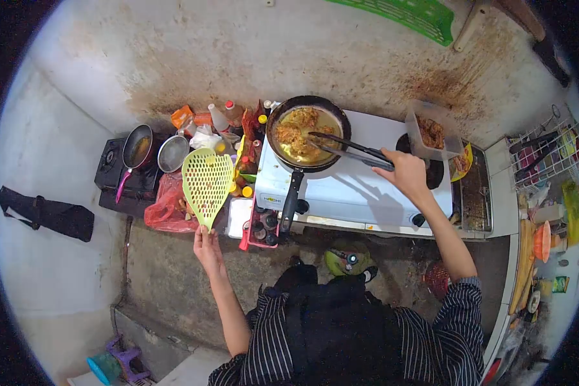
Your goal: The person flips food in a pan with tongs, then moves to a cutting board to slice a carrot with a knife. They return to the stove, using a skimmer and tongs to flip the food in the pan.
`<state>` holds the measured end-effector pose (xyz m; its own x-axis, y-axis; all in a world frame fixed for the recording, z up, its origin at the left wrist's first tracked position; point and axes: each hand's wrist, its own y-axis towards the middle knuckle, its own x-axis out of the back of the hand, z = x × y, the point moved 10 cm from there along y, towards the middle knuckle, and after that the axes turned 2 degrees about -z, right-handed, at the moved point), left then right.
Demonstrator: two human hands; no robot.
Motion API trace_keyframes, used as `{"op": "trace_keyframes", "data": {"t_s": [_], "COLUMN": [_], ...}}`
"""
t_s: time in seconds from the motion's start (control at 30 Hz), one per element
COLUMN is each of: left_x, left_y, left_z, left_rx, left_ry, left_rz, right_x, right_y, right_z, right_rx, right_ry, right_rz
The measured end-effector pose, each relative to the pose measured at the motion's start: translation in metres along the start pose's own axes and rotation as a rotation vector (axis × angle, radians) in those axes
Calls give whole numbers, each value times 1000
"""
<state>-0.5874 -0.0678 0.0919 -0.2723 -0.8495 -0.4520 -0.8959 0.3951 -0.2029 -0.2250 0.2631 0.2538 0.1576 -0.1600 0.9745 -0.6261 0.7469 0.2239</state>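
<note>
A black frying pan (283,116) sits on a white stove (360,186), with oil and pieces of battered food (297,134) in it. My right hand (408,172) grips black tongs (347,150) whose tips reach into the pan over the food. My left hand (207,248) holds the handle of a yellow-green slotted skimmer (206,180), raised to the left of the stove. A clear container (431,132) with more breaded pieces stands on the stove's right side.
Left of the stove are sauce bottles (238,122), a red plastic bag (164,206), a small strainer (173,153) and a second pan (137,148) on a dark burner. A wire rack (547,154) is at the right. A green gas cylinder (347,257) stands below.
</note>
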Motion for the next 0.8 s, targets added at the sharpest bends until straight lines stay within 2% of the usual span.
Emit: {"op": "trace_keyframes", "data": {"t_s": [0.1, 0.2, 0.27, 0.37, 0.57, 0.8], "left_x": [6, 10, 5, 10, 27, 29], "left_y": [2, 2, -3, -6, 1, -2], "left_z": [4, 3, -3, -10, 2, -1], "left_rx": [11, 15, 6, -45, -6, -13], "left_ry": [29, 51, 20, 131, 19, 26], "left_rz": [-7, -20, -29, -96, -47, -100], "right_x": [14, 19, 20, 21, 17, 9], "right_y": [-22, -38, -46, -53, -61, -60], "right_z": [20, 22, 21, 22, 23, 11], "right_rx": [164, 215, 228, 249, 257, 202], "right_ry": [-54, -34, -27, -42, -82, -5], "right_rz": [-144, -177, -174, -161, -91, -85]}}
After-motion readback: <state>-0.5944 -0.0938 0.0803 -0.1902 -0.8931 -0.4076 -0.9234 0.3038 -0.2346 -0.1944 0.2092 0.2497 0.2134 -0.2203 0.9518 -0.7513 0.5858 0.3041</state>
